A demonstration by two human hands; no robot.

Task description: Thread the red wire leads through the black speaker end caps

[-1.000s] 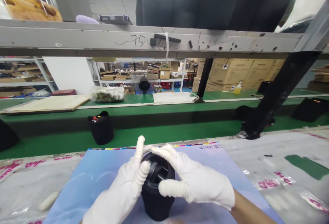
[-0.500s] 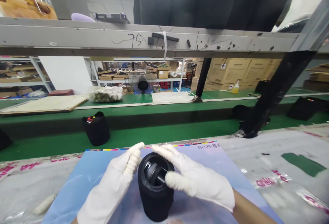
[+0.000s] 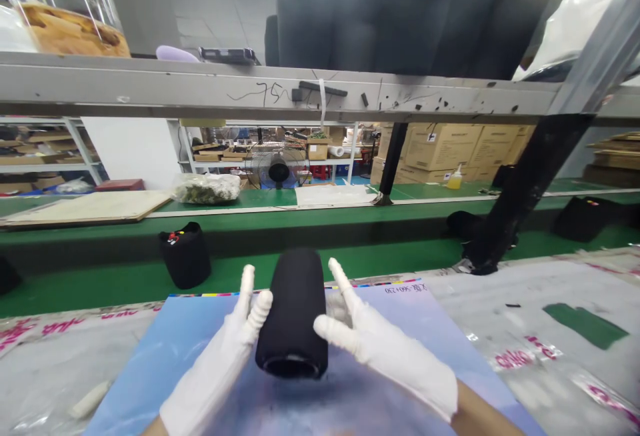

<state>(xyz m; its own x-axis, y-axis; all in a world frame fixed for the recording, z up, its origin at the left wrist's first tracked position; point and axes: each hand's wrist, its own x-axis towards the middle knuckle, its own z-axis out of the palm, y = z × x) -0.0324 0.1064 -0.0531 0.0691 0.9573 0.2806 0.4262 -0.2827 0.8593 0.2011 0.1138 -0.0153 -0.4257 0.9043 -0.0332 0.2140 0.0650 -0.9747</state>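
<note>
On the blue printed sheet [image 3: 400, 369], a black fabric-covered cylinder [image 3: 293, 309] is tipped over, with one rimmed end facing me. My left hand [image 3: 225, 349], in a white glove with finger cots, is at its left side, thumb at the fabric and index finger stretched forward. Gloved the same way, my right hand [image 3: 380, 343] has its thumb tip against the cylinder's right side, and its index finger points forward, apart from the fabric. Neither hand wraps round the cylinder. Whether it rests on the sheet or is slightly raised I cannot tell.
Behind the sheet runs a green conveyor belt [image 3: 235, 266] carrying another black cylinder [image 3: 185, 256] with red wires. A metal shelf beam [image 3: 190, 89] crosses overhead. A black-wrapped post [image 3: 525, 189] slants down at right. A green patch [image 3: 585, 326] lies on the plastic-covered table.
The cylinder was upright with its open top and inner parts showing; now it is tipped with its fabric side up. My fingers have spread, and my right hand has left the opening.
</note>
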